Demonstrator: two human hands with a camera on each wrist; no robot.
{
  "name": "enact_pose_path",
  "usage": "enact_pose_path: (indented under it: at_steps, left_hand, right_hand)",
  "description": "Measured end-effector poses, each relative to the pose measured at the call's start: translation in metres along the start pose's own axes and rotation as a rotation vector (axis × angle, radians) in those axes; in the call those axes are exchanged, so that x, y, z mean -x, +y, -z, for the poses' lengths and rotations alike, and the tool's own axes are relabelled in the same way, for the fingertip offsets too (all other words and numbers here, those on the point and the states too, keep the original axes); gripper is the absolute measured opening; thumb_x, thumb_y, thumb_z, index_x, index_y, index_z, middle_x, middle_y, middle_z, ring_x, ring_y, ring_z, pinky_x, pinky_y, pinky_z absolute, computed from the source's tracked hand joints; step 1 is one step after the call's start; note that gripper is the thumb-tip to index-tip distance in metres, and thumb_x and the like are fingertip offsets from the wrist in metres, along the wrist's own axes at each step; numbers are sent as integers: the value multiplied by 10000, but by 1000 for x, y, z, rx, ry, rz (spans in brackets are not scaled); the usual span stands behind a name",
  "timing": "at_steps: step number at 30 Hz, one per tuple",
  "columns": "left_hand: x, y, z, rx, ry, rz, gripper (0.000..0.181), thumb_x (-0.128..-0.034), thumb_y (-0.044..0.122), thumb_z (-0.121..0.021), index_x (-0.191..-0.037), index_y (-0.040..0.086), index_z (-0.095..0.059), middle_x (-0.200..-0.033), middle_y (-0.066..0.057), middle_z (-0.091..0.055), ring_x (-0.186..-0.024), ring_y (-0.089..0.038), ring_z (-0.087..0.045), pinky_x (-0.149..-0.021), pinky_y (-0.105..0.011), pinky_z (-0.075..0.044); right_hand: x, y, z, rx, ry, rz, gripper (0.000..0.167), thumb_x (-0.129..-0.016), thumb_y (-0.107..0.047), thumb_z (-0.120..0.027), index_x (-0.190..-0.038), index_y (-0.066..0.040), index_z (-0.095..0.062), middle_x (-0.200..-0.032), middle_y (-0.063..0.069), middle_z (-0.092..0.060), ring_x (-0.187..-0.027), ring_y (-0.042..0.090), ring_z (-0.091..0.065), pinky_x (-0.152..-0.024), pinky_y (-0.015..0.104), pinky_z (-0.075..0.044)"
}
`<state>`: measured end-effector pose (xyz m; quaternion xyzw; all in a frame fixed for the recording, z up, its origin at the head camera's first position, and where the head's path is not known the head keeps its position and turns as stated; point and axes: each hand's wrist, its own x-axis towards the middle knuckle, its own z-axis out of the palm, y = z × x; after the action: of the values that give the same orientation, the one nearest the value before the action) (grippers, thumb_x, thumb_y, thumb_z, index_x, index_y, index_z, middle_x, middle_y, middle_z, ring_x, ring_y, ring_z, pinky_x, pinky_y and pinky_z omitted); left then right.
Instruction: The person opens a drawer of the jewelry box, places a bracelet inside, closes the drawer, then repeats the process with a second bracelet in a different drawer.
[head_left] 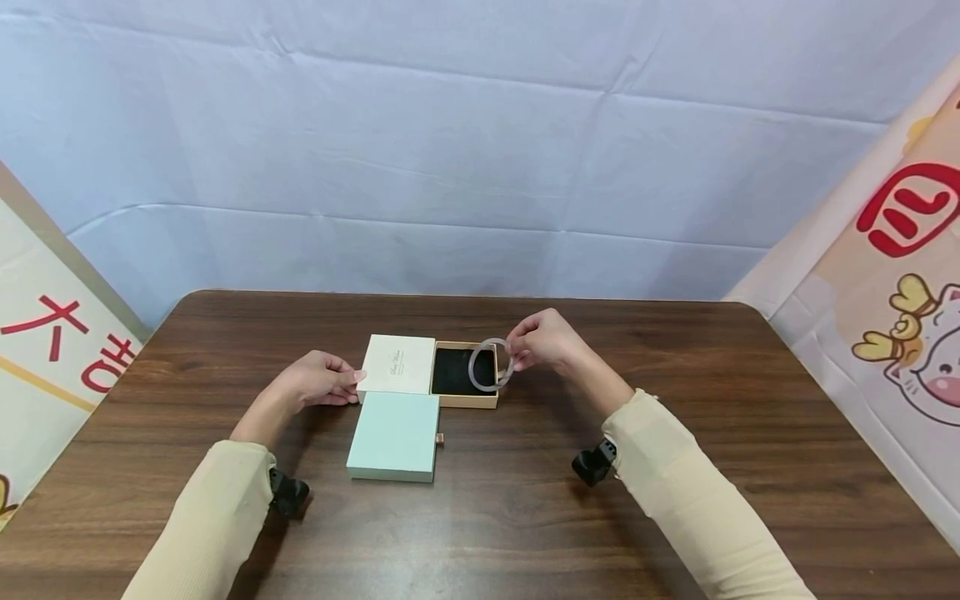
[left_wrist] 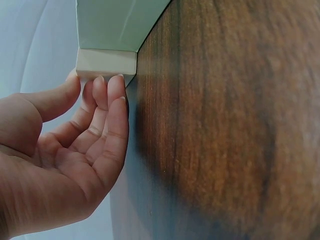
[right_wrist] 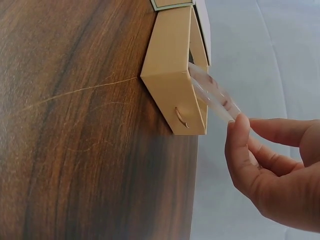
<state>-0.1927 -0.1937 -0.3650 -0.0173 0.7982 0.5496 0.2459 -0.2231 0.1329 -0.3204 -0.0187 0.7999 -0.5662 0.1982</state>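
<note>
A drawer-style jewelry box lies on the table, its white sleeve to the left and its tan drawer pulled out to the right, with a black pad inside. My left hand holds the sleeve's left end, thumb at the upper edge and fingertips against the end face. Between thumb and fingers, my right hand pinches a pale translucent bangle. The bangle tilts over the drawer, its lower part reaching into the opening in the right wrist view. Whether it touches the pad, I cannot tell.
Just in front of the white sleeve lies a closed mint-green box with a small ribbon tab on its right side. Everything rests on a dark wooden table. Behind it hangs a pale cloth; printed banners hang at both sides.
</note>
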Motion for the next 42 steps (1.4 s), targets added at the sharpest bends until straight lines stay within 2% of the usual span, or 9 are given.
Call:
enact_pose_path:
  at_steps: [9,16,24,34,42]
  left_hand:
    - [0,-1,0,4,2,1,235,-923,135,-553,-944,-98,-570,-755,-88,-593,-695,-147,-623,-712,-311,-526]
    - [0,-1,0,1,3,6,230,-924,133,-553,-943,-95,-571,-759,-89,-590,-697,-147,-622,-712,-311,-526]
    - [1,-1,0,-3,3,6,225,-925,128,-549,-938,-96,-571,-754,-85,-588,-696,-146,-620,-718,-317,-526]
    - [0,0,0,-1,2,6,225,-922,132,-554,-930,-92,-572,-752,-85,-587,-698,-148,-623,-717,-315,-526]
    - [0,0,0,-9,5,4,223,-924,132,-552,-930,-90,-573,-749,-86,-587,-692,-146,-620,-715,-312,-526]
  right_hand:
    - [0,0,-1,11,7,-12,209,-874,83,-515,-1042,204,-541,-695,141,-562,-519,144,-571,-750,467,-506]
    - [0,1,-1,2,-1,-14,210,-882,78,-505,-1050,201,-536,-728,160,-567,-532,151,-578,-740,452,-513]
    - [0,3,-1,4,-7,-8,218,-885,85,-487,-1064,202,-531,-769,177,-563,-540,158,-576,-781,492,-487]
    - [-1,5,0,11,-25,5,220,-882,97,-485,-1067,211,-517,-780,200,-570,-542,159,-582,-709,426,-525]
    - [-3,6,-3,22,-28,-3,215,-882,104,-472,-1065,202,-528,-798,201,-572,-550,161,-587,-763,469,-500]
